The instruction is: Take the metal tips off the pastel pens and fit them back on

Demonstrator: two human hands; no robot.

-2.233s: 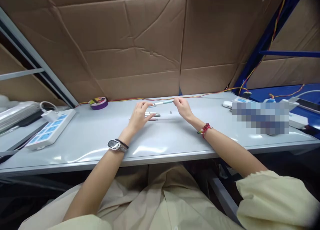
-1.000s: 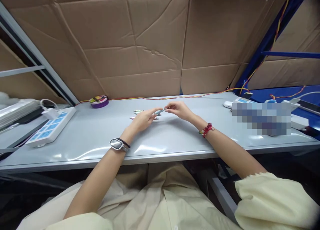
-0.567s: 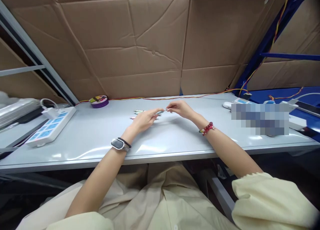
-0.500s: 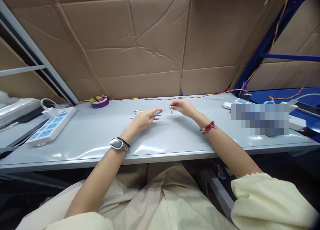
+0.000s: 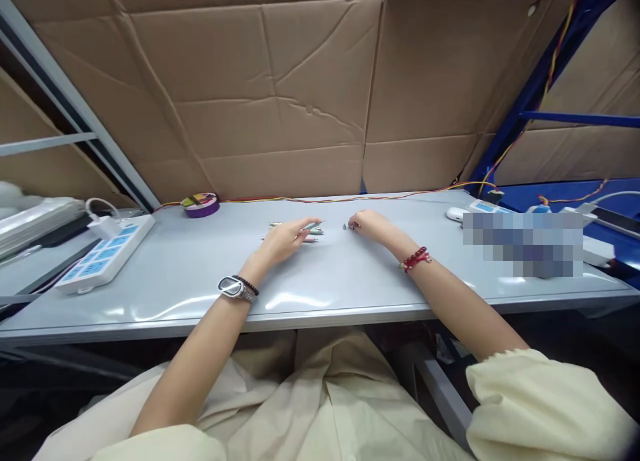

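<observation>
My left hand (image 5: 286,239) is closed around a slim pen (image 5: 314,225) with a light blue-green barrel, its narrow end pointing right. Several other pens (image 5: 311,240) lie on the table beneath and beside that hand. Low over the tabletop, my right hand (image 5: 371,226) has its fingertips pinched at a tiny dark metallic piece (image 5: 351,227), too small to make out fully. Just left of those fingertips stands another small grey cone-like piece (image 5: 344,227). The two hands are apart.
A purple tape roll (image 5: 201,206) lies at the back left. At the left is a white power strip (image 5: 103,257) with a plugged-in charger; white devices (image 5: 455,213) and a blurred area are at right. Cardboard (image 5: 270,81) backs the table, with a red-yellow cable (image 5: 300,199) along its rear edge.
My right hand has moved slightly right and down to the tabletop, away from the pen, with its small piece lowered beside the other. My left hand has stayed nearly still with the pen.
</observation>
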